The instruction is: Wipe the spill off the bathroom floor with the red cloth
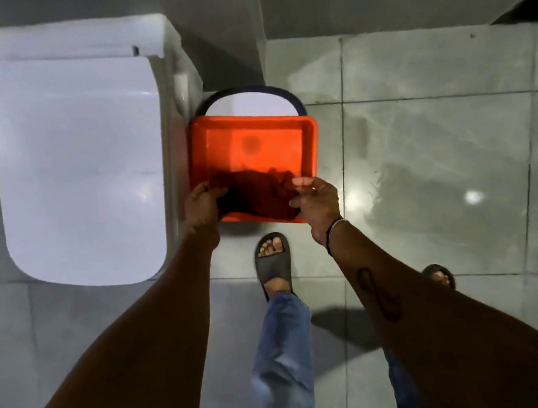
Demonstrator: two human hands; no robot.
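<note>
1. Grey tiled bathroom floor [423, 133], glossy and wet-looking to the right of an orange tub [313, 142].
2. Red cloth [261, 193] lies bunched at the tub's near end.
3. Left hand [201, 206] grips the cloth's left edge.
4. Right hand [317, 202] pinches its right edge.
5. Closed white toilet [79, 168] stands left of the tub.
</note>
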